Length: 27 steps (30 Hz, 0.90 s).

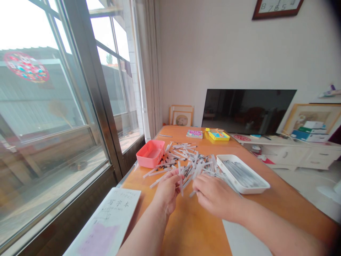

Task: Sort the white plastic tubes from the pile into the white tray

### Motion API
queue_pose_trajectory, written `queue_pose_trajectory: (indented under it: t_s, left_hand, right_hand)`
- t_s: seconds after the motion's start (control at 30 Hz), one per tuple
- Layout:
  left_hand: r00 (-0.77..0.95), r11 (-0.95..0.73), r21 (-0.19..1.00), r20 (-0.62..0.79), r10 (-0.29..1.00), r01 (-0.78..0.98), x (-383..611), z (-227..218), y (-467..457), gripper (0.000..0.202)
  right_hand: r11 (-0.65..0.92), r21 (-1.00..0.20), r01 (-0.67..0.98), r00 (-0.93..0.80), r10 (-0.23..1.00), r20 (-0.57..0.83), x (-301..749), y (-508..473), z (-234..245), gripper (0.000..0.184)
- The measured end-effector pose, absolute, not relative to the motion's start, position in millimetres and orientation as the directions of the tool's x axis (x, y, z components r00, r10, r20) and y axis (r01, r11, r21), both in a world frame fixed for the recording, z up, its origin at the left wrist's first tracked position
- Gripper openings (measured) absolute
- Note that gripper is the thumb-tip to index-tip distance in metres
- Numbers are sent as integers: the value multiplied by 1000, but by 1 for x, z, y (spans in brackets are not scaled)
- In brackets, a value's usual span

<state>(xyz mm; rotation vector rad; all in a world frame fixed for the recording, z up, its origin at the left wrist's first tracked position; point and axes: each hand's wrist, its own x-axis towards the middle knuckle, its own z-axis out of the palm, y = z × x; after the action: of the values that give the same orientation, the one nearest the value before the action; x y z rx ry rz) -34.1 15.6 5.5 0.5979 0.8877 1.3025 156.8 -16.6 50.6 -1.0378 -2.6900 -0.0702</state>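
Wooden table (197, 229), orange-brown, bearing the following.

Left hand (168, 188): above the near half of the table, left of its middle; thumb and fingertips pinched together on one translucent tube (181, 189), held roughly upright.

Right hand (213, 195): beside the left, to its right, palm down, fingers curled at the near side of the pile. A pale tube end shows beneath the fingers — whether it is gripped or merely touched, one cannot tell.

Loose pile of translucent tubes (183, 154), many with black ends: spread over the middle of the table, lying at all angles, between basket and tray.

Red plastic basket (146, 162): at the left edge, touching the pile.

White tray (255, 189): towards the right edge, holding a layer of grey, slender sticks (238, 172), laid side by side.

Booklet (112, 217) with handwritten characters: near left corner. White sheet (243, 239): near edge, partly beneath the right forearm.

Pen (165, 136): far left corner. Purple-patterned booklet (194, 134): far edge. Yellow box (218, 135): far right corner.
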Motion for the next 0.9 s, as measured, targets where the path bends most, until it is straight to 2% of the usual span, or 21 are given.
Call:
queue_pose_trajectory:
  t_s: [0.07, 0.13, 0.2, 0.27, 0.33, 0.43, 0.57, 0.73, 0.9]
  left_hand:
    - [28, 194, 818, -213, 977, -542, -33, 6, 14, 31]
    - [47, 203, 840, -208, 977, -503, -32, 8, 13, 33]
    - [73, 205, 872, -193, 978, -445, -31, 9, 11, 32]
    - [107, 190, 902, -160, 981, -387, -29, 10, 9, 28]
    - [146, 161, 928, -118, 982, -336, -27, 12, 7, 22]
    - [194, 120, 953, -66, 979, -280, -25, 15, 3, 14]
    - [239, 76, 967, -16, 971, -244, -24, 17, -1, 14]
    - [235, 77, 980, -32, 971, -184, -22, 18, -3, 14]
    - [230, 80, 980, -36, 973, -184, -21, 21, -4, 14]
  right_hand:
    - [653, -277, 705, -550, 750, 368, 158, -12, 59, 13]
    - [545, -535, 645, -350, 834, 427, 162, -4, 66, 9]
    - [453, -748, 485, -168, 888, 429, 166, 6, 70, 9]
    - [399, -866, 302, -9, 909, 416, 169, 15, 73, 16]
    - [387, -905, 177, 112, 906, 409, 172, 20, 75, 24]
    - [395, -911, 120, 187, 892, 412, 174, 23, 75, 31]
    - [410, -906, 109, 220, 879, 424, 178, 21, 73, 32]
    - [413, -904, 114, 247, 869, 428, 183, 22, 73, 32]
    - [400, -905, 147, 205, 882, 423, 184, 21, 74, 32]
